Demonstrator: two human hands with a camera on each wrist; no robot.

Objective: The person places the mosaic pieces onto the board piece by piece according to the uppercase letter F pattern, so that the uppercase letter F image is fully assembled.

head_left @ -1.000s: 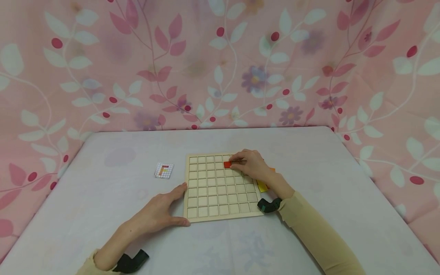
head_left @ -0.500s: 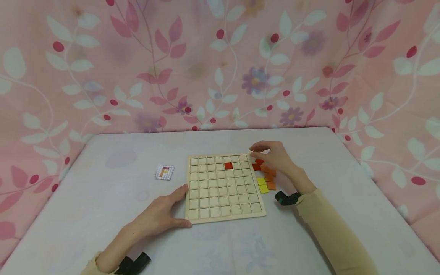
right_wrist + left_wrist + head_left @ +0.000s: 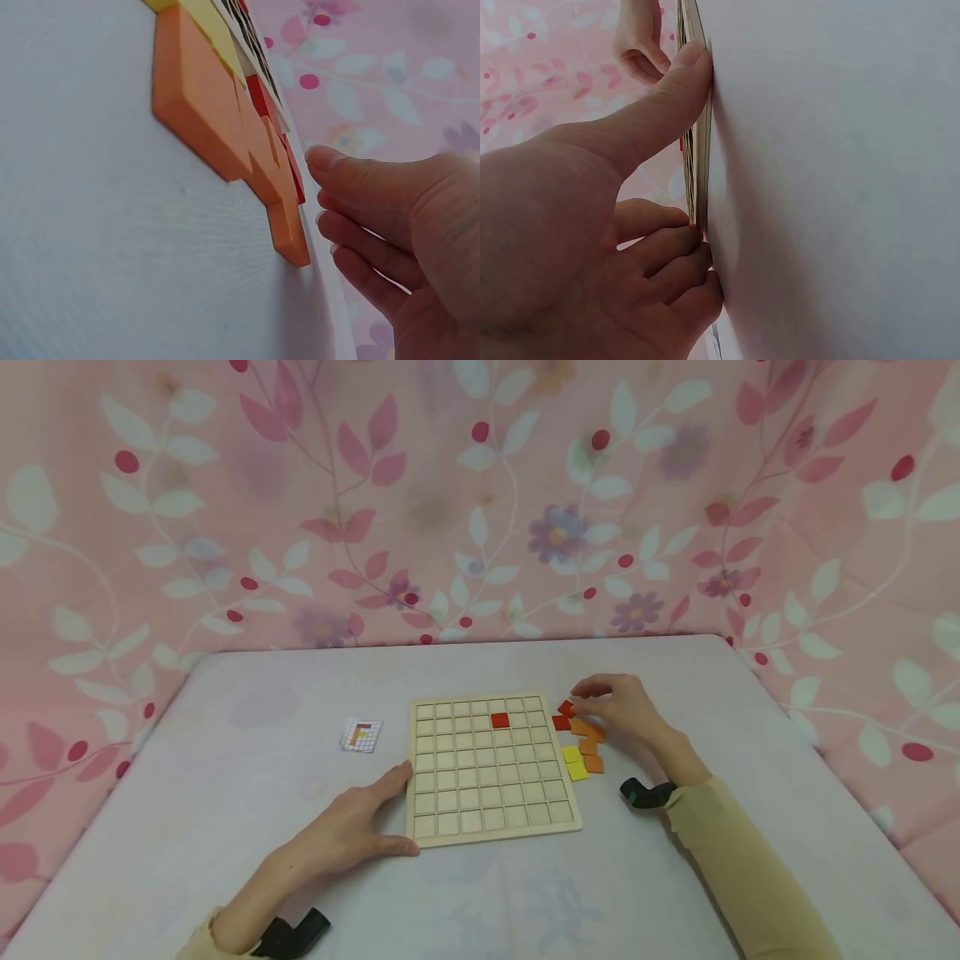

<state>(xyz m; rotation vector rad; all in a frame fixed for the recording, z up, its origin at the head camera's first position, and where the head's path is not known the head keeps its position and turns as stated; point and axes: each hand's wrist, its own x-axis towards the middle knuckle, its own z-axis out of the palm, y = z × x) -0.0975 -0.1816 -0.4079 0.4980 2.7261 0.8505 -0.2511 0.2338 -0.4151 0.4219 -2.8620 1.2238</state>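
Note:
A wooden grid board [image 3: 487,774] lies flat on the table, with one red square tile [image 3: 500,720] in a cell of its upper part. My left hand [image 3: 347,827] rests at the board's left side, its thumb at the near corner and fingertips against the edge. Over the loose tiles, my right hand [image 3: 618,703] holds nothing, its thumb and fingers slightly bent and apart. Two loose red tiles [image 3: 562,722] lie beside the board's right edge, the farther one right at the fingertips. Orange tiles [image 3: 202,97] and yellow tiles [image 3: 577,772] are spread just nearer.
Left of the board lies a small white card [image 3: 362,736] printed with a coloured grid pattern. A white cloth covers the table [image 3: 225,777], and a pink floral curtain [image 3: 450,510] hangs behind its far edge. Each wrist wears a black camera mount [image 3: 647,794].
My right hand has let go of the red tile in the grid and moved right, past the board's edge, to the loose tiles. The left hand keeps its place.

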